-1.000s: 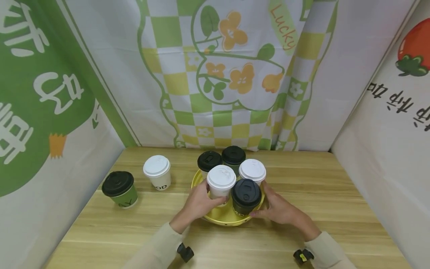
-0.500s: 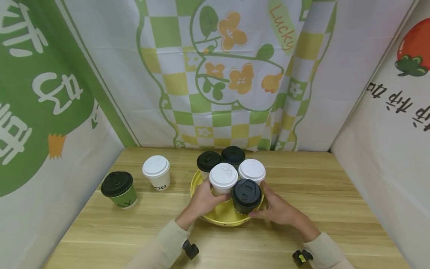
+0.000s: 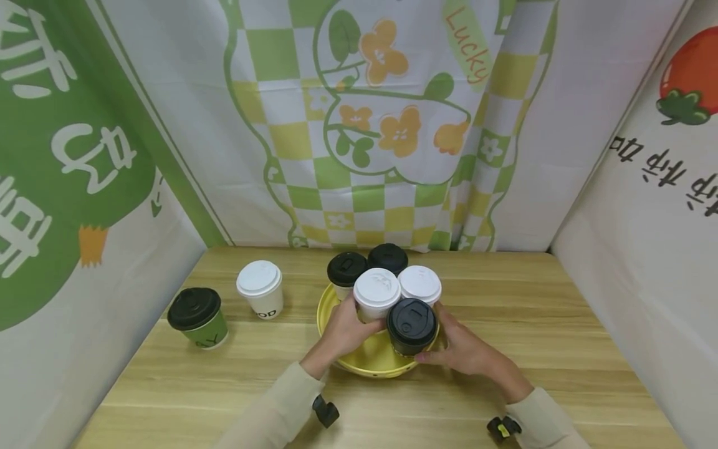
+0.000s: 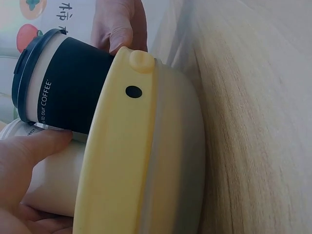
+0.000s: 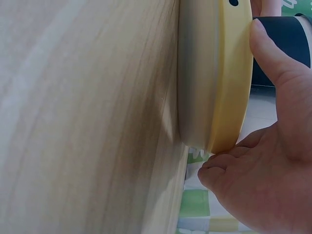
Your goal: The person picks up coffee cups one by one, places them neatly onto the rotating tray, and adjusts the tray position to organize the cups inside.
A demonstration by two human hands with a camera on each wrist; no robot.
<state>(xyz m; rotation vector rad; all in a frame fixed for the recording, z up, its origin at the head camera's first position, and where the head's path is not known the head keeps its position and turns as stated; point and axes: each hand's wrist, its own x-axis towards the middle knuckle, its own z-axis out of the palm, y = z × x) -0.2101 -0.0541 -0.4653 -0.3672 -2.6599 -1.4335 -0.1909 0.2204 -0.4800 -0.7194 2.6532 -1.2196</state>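
Observation:
A yellow round tray [image 3: 377, 374] with a raised rim stands on the table, bearing several lidded paper cups. My left hand [image 3: 343, 332] grips a white-lidded cup [image 3: 377, 289] at its side, thumb toward me. Close at its right stands a dark cup with a black lid [image 3: 412, 324], tilted in the left wrist view only by the camera's angle. My right hand [image 3: 468, 347] holds the tray's right side. In the right wrist view, its thumb [image 5: 268, 48] lies at the rim beside the dark cup, and the other fingers [image 5: 229, 163] meet the rim's outer edge.
Behind on the tray are a white-lidded cup [image 3: 419, 284] and two black-lidded cups, one at left [image 3: 347, 269], one at back [image 3: 387, 259]. Left on the wooden table [image 3: 533, 324] stand a green cup [image 3: 209, 330] and a white cup [image 3: 263, 299]. Printed cloth walls surround it.
My left hand has shifted the white-lidded cup a little back and to the right, in toward the other cups. The right hand has stayed in place at the tray.

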